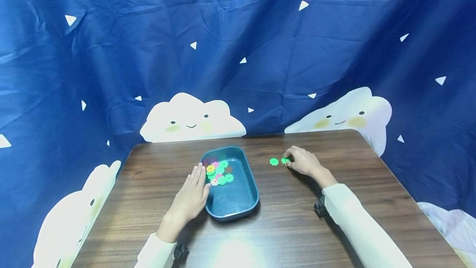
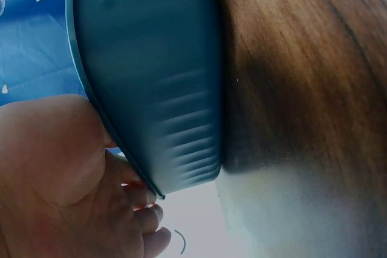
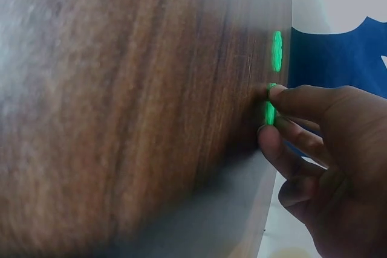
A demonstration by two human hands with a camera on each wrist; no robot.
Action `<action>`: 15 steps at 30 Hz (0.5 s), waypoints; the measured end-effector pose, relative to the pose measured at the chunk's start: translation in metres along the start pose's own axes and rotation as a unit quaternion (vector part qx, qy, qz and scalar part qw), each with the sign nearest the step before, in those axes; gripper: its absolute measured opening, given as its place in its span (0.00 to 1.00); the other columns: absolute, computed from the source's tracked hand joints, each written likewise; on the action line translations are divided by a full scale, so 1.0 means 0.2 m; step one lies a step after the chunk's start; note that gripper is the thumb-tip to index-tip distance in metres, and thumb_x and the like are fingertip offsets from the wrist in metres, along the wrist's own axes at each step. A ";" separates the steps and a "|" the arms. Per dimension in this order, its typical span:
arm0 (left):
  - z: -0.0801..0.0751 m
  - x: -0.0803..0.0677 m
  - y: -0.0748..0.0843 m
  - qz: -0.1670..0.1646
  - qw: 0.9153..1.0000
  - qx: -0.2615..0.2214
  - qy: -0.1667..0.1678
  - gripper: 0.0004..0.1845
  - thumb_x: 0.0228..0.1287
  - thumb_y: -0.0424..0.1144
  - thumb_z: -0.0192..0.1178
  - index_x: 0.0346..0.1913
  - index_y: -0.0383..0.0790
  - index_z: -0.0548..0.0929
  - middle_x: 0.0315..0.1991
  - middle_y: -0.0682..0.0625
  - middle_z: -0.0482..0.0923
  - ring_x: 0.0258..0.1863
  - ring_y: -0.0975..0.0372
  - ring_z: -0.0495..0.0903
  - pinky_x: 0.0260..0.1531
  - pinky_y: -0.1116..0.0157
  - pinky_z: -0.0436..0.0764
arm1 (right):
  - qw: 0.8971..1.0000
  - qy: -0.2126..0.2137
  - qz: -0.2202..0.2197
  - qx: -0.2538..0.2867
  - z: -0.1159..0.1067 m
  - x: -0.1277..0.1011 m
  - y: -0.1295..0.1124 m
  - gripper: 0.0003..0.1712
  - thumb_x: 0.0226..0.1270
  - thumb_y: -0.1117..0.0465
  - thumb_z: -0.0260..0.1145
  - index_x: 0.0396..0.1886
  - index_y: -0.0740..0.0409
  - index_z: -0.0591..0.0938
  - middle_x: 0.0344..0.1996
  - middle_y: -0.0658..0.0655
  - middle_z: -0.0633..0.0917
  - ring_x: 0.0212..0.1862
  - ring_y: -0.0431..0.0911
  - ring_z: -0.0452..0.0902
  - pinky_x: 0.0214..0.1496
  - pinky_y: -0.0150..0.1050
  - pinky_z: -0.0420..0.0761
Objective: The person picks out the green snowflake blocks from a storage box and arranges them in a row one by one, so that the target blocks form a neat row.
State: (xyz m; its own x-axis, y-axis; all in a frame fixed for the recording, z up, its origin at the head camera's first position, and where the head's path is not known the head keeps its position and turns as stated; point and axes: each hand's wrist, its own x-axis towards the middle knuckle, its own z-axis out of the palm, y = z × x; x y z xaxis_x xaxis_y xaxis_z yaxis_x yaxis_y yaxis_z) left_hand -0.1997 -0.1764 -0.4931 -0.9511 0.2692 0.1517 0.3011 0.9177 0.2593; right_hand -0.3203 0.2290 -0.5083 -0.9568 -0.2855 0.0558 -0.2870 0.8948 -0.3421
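pinching a green disc (image 1: 284,161) on the table (image 1: 290,226), the right hand (image 1: 304,162) is nearer it; a second disc (image 1: 274,161) lies just beside, leftward. left of both sits the blue tray (image 1: 234,197), long axis running away from the person, the left hand (image 1: 189,197) straight-fingered along its left rim.

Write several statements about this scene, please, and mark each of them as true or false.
1. The left hand is at the rim of the blue tray. True.
2. The right hand touches a green piece. True.
3. All pieces in the tray are green. False: an orange piece and pink ones are there too.
4. The tray stands upside down. False: its open side faces up.
5. Another green piece lies between the tray and the right hand. True.
6. The backdrop is plain red. False: the backdrop is blue with white shapes.
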 end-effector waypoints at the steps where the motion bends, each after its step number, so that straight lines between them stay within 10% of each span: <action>1: 0.00 0.00 0.00 -0.001 1.000 -0.001 0.000 0.33 0.77 0.47 0.45 0.75 0.30 0.55 0.78 0.38 0.48 0.78 0.49 0.50 0.76 0.49 0.56 | 1.000 0.000 0.002 0.000 0.00 0.00 0.00 0.14 0.63 0.52 0.69 0.48 0.48 0.84 0.50 0.52 0.83 0.52 0.56 0.81 0.48 0.61 0.80; 15: -0.01 -0.01 0.01 0.001 1.000 0.000 0.004 0.33 0.77 0.46 0.46 0.75 0.30 0.56 0.78 0.38 0.49 0.78 0.47 0.52 0.75 0.48 0.58 | 1.000 0.007 -0.002 0.000 -0.01 0.01 0.00 0.14 0.63 0.54 0.69 0.48 0.48 0.85 0.50 0.51 0.83 0.52 0.55 0.81 0.47 0.60 0.80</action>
State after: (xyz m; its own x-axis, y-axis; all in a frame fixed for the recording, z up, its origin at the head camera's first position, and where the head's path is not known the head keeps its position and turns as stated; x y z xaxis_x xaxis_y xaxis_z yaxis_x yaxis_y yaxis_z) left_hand -0.1977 -0.1752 -0.4899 -0.9498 0.2683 0.1606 0.3028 0.9174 0.2582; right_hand -0.3218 0.2296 -0.5067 -0.9559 -0.2852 0.0705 -0.2917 0.8933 -0.3418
